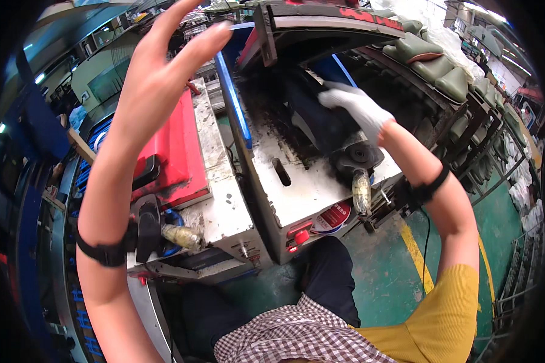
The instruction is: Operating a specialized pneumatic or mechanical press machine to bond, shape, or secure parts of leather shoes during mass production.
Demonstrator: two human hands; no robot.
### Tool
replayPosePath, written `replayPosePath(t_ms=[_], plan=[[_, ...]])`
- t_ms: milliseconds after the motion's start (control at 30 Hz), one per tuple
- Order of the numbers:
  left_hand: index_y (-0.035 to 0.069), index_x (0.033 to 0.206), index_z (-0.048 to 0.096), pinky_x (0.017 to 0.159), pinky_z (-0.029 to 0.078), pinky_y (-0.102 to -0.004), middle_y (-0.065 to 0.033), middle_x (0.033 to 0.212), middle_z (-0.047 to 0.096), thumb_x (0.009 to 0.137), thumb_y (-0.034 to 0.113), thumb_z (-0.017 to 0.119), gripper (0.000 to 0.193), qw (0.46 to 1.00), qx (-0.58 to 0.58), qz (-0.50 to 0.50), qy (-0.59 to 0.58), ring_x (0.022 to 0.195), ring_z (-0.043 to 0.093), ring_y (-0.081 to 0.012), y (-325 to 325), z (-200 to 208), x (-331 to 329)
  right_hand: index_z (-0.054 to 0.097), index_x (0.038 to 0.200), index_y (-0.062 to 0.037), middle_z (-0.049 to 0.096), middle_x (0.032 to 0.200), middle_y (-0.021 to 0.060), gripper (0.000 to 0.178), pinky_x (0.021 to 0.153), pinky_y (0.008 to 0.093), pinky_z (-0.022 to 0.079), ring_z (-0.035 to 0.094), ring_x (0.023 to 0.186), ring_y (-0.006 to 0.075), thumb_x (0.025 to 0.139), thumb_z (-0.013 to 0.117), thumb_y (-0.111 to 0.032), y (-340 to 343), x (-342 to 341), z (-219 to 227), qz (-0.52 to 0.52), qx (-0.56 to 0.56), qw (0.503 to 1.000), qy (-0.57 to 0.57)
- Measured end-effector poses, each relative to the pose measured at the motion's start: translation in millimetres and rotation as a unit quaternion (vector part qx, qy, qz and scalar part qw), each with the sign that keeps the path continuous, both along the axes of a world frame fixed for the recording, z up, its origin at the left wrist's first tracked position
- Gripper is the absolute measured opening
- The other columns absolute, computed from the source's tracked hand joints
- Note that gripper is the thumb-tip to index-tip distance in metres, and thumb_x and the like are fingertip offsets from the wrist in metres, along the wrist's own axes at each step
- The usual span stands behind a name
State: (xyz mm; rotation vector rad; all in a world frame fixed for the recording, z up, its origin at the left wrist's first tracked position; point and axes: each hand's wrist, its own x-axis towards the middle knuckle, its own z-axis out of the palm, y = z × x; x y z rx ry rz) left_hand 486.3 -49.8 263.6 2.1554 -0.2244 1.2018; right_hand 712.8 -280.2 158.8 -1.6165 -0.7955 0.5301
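Observation:
My left hand [154,78] is bare and raised at the upper left, above the red machine part. Its thumb and fingers are spread, with nothing between them; some fingertips run out of view at the top. My right hand [360,112] wears a white glove and reaches into the open machine on the right. Its fingers point left, apart and slightly blurred, over a long dark piece [318,118] with a pale strip along its side. Whether they touch it I cannot tell. Nearer me sits a round black fitting [358,156] with a tape-wrapped handle [361,192].
A heavy hinged lid [333,27] stands raised over the right machine. A red block [178,151] lies on the left machine, with another wrapped handle [184,236] in front. A red knob [298,239] projects from the front. Racks of green padded pieces [433,63] stand right.

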Motion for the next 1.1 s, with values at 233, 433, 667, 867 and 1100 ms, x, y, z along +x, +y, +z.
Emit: replayPosePath(t_ms=[233, 433, 667, 867, 1100], plan=[[-0.002, 0.151, 0.044, 0.106, 0.047, -0.0408, -0.0212, 0.128, 0.067, 0.101, 0.043, 0.064, 0.07, 0.983, 0.181, 0.028, 0.033, 0.121, 0.063, -0.0299, -12, 49, 112, 0.042, 0.158, -0.0127, 0.048, 0.147, 0.0371, 0.104, 0.116, 0.0421, 0.039, 0.047, 0.14, 0.0446, 0.076, 0.065, -0.071, 89, 93, -35, -0.081, -0.347, 0.86, -0.365], [0.001, 0.151, 0.044, 0.085, 0.056, -0.038, -0.0202, 0.102, 0.072, 0.104, 0.046, 0.056, 0.067, 0.97, 0.184, 0.045, 0.151, 0.093, 0.07, -0.0263, -33, 88, 144, 0.036, 0.161, -0.0159, 0.037, 0.151, 0.0442, 0.112, 0.118, 0.0452, 0.036, 0.04, 0.143, 0.0511, 0.076, 0.054, -0.086, 96, 88, -49, -0.023, -0.371, 0.845, -0.385], [0.006, 0.137, 0.061, 0.072, 0.058, -0.0377, -0.0196, 0.105, 0.073, 0.104, 0.043, 0.053, 0.05, 0.963, 0.252, 0.045, 0.081, 0.078, 0.071, -0.0276, -32, 88, 219, 0.035, 0.161, -0.0081, 0.044, 0.153, 0.0332, 0.109, 0.119, 0.0428, 0.034, 0.041, 0.145, 0.0444, 0.082, 0.055, -0.081, 58, 89, -28, 0.005, -0.389, 0.863, -0.322], [0.006, 0.116, 0.072, 0.098, 0.052, -0.0488, -0.0223, 0.107, 0.073, 0.092, 0.027, 0.055, 0.036, 0.956, 0.266, 0.123, 0.024, 0.103, 0.069, -0.0419, -51, 64, 189, 0.059, 0.14, -0.0027, 0.058, 0.139, 0.0245, 0.059, 0.113, 0.0431, 0.041, 0.052, 0.133, 0.042, 0.096, 0.063, -0.041, -50, -28, -13, -0.008, -0.142, 0.861, -0.489], [0.013, 0.109, 0.073, 0.081, 0.06, -0.0475, -0.0205, 0.098, 0.074, 0.091, 0.019, 0.058, 0.024, 0.931, 0.308, 0.195, 0.001, 0.088, 0.074, -0.0392, -95, -32, 171, 0.072, 0.108, -0.0101, 0.065, 0.115, 0.0118, 0.034, 0.104, 0.0474, 0.046, 0.059, 0.117, 0.0352, 0.075, 0.079, -0.018, -100, -129, -84, -0.082, -0.026, 0.82, -0.566]])
